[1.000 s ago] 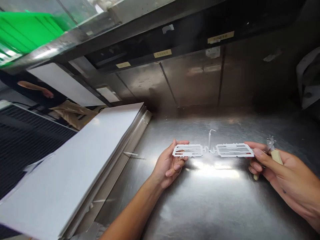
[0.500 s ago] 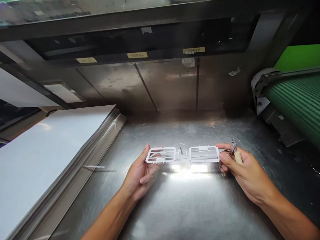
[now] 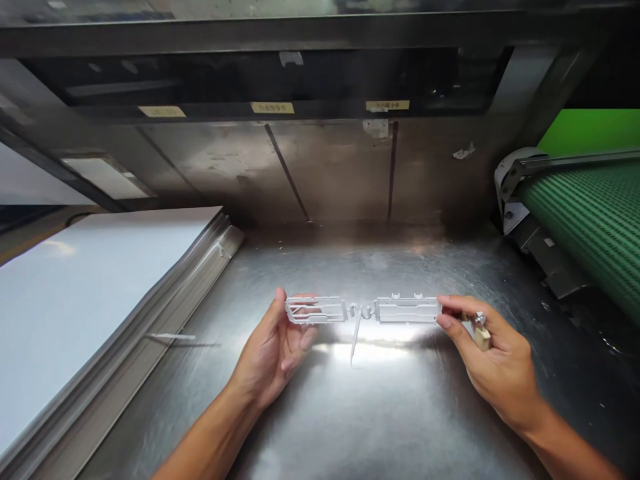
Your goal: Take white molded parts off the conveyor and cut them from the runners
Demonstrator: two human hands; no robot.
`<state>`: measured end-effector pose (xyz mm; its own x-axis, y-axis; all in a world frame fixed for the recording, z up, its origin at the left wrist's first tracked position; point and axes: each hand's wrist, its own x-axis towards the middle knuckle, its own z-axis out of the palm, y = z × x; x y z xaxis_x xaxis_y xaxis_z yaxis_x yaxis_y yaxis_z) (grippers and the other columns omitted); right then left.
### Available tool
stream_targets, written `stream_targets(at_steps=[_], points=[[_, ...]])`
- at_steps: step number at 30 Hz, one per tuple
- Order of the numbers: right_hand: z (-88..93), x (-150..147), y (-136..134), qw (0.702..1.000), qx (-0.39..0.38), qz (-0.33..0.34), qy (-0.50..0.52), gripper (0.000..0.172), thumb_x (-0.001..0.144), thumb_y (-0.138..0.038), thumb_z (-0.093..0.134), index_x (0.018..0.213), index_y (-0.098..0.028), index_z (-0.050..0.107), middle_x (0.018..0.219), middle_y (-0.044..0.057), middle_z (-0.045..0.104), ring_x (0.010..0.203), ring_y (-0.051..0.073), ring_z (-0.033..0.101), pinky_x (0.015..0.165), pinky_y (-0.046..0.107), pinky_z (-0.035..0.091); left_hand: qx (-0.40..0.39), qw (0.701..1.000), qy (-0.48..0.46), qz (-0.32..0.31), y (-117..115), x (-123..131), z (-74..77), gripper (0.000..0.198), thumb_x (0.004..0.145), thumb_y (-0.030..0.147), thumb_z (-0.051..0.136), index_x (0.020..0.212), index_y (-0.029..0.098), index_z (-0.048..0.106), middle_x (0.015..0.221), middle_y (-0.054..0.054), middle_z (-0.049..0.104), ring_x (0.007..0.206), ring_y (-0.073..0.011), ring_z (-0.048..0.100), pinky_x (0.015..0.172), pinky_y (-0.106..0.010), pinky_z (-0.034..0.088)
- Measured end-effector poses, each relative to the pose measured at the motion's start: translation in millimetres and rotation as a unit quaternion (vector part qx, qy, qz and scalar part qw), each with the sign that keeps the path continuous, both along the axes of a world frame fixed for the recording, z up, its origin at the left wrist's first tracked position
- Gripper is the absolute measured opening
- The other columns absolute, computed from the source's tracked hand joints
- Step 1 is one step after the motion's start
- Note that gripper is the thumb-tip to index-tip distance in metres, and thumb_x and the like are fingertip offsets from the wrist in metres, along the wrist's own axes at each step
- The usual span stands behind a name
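Observation:
Between my hands, above the metal table, is a white moulded plastic piece: a left frame (image 3: 316, 319) and a right frame (image 3: 407, 321), joined by a curved sprue (image 3: 356, 333) whose thin stem points down toward me. My left hand (image 3: 273, 347) grips the outer end of the left frame, thumb in front and fingers behind it. The outer end of the right frame is pinched between thumb and forefinger of my right hand (image 3: 493, 353). Tucked in that same hand are cutting pliers (image 3: 481, 333) with cream handles, mostly hidden by the fingers.
To the left lies a stack of white sheets (image 3: 115, 253), with a thin white strip (image 3: 173, 337) sticking out from its side. A green conveyor belt (image 3: 590, 207) runs along the right. Behind the metal table (image 3: 320, 413) rises a metal panel (image 3: 340, 173) with yellow labels.
The plastic piece has been tipped, so its sprue stem now points down toward me instead of up. My right hand has turned, and the pliers in it have swung lower.

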<state>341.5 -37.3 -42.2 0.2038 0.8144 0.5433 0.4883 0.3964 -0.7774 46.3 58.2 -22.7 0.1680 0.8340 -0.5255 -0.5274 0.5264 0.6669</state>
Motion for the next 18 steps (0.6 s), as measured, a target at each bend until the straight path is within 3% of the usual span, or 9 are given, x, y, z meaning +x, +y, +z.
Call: stream_targets(at_steps=[3, 5, 8, 10, 14, 18], points=[[1.0, 0, 0, 1.0, 0.009, 0.0, -0.005, 0.025, 0.114, -0.021, 0.074, 0.131, -0.039, 0.079, 0.12, -0.006, 0.075, 0.098, 0.015, 0.071, 0.09, 0.021, 0.059, 0.015, 1.0, 0.009, -0.011, -2, -2, -4.1, 0.054, 0.126, 0.045, 0.024, 0.118, 0.009, 0.064, 0.076, -0.003, 0.06, 0.037, -0.0077, 0.043, 0.026, -0.012, 0.029], [1.4, 1, 0, 1.0, -0.005, -0.01, -0.004, 0.023, 0.114, -0.023, 0.075, 0.13, -0.039, 0.08, 0.119, -0.007, 0.076, 0.097, 0.014, 0.071, 0.092, 0.02, 0.058, 0.054, 0.998, 0.022, -0.026, -4, -4, -10.9, 0.051, 0.121, 0.056, 0.05, 0.121, 0.008, 0.065, 0.08, -0.004, 0.064, 0.042, -0.0089, 0.048, 0.027, -0.013, 0.033], [1.4, 4, 2, 0.998, -0.047, -0.029, 0.016, 0.017, 0.112, -0.032, 0.077, 0.126, -0.039, 0.082, 0.109, -0.008, 0.077, 0.093, 0.013, 0.072, 0.087, 0.017, 0.056, 0.13, 0.989, 0.054, -0.051, -8, -7, -21.9, 0.089, 0.084, 0.081, 0.093, 0.126, 0.007, 0.066, 0.085, -0.007, 0.07, 0.048, -0.0131, 0.056, 0.029, -0.016, 0.04], [1.1, 9, 4, 0.995, -0.084, -0.041, 0.038, 0.015, 0.109, -0.038, 0.079, 0.123, -0.036, 0.084, 0.102, -0.007, 0.077, 0.087, 0.013, 0.072, 0.082, 0.018, 0.056, 0.165, 0.98, 0.077, -0.076, -10, -9, -25.1, 0.105, 0.071, 0.093, 0.094, 0.125, 0.008, 0.065, 0.083, -0.009, 0.072, 0.049, -0.0164, 0.059, 0.029, -0.02, 0.043], [1.2, 17, 11, 0.986, -0.147, -0.056, 0.062, 0.026, 0.103, -0.049, 0.082, 0.12, -0.029, 0.085, 0.096, -0.002, 0.076, 0.082, 0.018, 0.071, 0.078, 0.025, 0.056, 0.208, 0.965, 0.094, -0.128, -16, -11, -20.2, 0.102, 0.077, 0.098, 0.085, 0.123, 0.01, 0.062, 0.079, -0.014, 0.074, 0.051, -0.0218, 0.062, 0.03, -0.025, 0.048], [2.9, 21, 15, 0.983, -0.163, -0.061, 0.055, 0.035, 0.1, -0.054, 0.082, 0.121, -0.025, 0.083, 0.098, 0.002, 0.076, 0.083, 0.022, 0.072, 0.079, 0.029, 0.056, 0.213, 0.958, 0.129, -0.143, -20, -11, -16.0, 0.081, 0.086, 0.077, 0.094, 0.121, 0.013, 0.061, 0.076, -0.01, 0.074, 0.049, -0.0178, 0.061, 0.032, -0.019, 0.047]])
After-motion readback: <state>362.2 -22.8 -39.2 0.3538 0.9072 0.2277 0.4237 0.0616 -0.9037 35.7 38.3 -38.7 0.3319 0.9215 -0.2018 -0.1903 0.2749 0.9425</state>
